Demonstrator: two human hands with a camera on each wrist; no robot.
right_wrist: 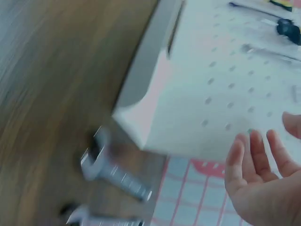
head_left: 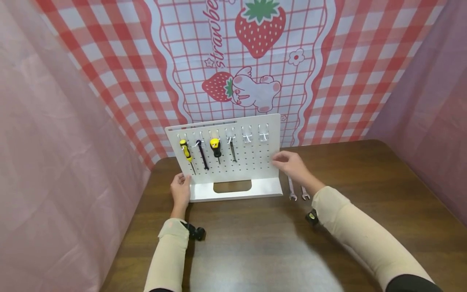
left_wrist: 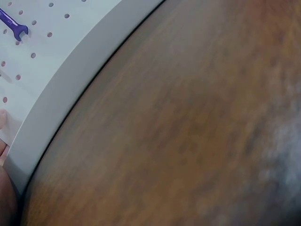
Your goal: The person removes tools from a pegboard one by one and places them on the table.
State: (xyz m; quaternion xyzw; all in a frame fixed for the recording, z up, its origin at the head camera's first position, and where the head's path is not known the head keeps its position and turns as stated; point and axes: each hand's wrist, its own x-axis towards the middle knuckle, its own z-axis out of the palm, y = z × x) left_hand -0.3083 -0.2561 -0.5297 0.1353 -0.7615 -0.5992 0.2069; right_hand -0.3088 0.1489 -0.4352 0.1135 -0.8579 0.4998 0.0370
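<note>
A white pegboard [head_left: 251, 166] on a slotted base stands near the back of the table. My left hand [head_left: 180, 190] grips its lower left edge, thumb at the front. By the right edge is my right hand [head_left: 293, 165]; in the right wrist view its fingers [right_wrist: 261, 160] are loosely bent, with nothing between them. From the board's hooks hang a yellow and black screwdriver [head_left: 186, 151], a dark purple wrench [head_left: 202, 155], a stubby yellow and black screwdriver [head_left: 215, 148] and a slim silver wrench [head_left: 233, 151]. Two hooks [head_left: 247, 137] at the right hold no tool.
Two silver wrenches, one [head_left: 292, 190] nearer the base and another [head_left: 305, 194] under my right forearm, lie on the wooden table [head_left: 248, 239]. A checked strawberry cloth [head_left: 138, 81] hangs behind the board, with pink curtains [head_left: 65, 142] at both sides.
</note>
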